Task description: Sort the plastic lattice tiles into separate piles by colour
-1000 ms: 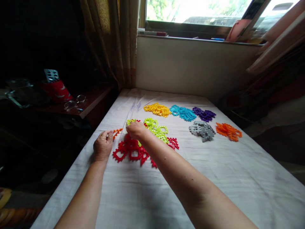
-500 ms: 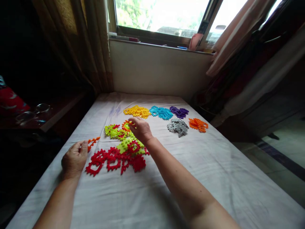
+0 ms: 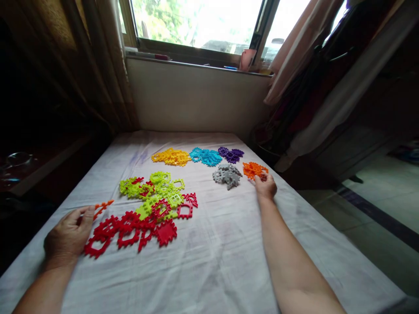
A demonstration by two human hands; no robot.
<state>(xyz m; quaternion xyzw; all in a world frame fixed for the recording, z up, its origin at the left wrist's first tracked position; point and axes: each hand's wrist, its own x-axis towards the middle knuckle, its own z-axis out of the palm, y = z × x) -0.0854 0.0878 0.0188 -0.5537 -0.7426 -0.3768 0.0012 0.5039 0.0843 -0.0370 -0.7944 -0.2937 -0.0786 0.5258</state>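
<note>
Between the thumb and fingers of my left hand (image 3: 69, 233) is an orange toothed piece (image 3: 102, 207), beside the red pieces (image 3: 129, 233). My right hand (image 3: 266, 186) is at the near edge of the orange pile (image 3: 254, 169); its fingers are bent at the pieces, and what they pinch, if anything, is too small to tell. Lime-green pieces (image 3: 160, 178) lie in the middle left, mixed with some red ones. The grey pile (image 3: 227, 175) is left of my right hand. Yellow (image 3: 171, 157), light blue (image 3: 206, 156) and purple (image 3: 231, 155) piles form a row behind.
The pieces lie on a bed or table with a white sheet (image 3: 209, 270). Beyond it are a low wall and a window sill with a pink cup (image 3: 247, 59). Curtains hang at the left, clothes at the right. Glasses (image 3: 18, 159) rest on a dark surface at far left.
My right hand has moved from the green pieces over to the orange pile at the right. My left hand still holds its orange piece. The view has shifted to the right.
</note>
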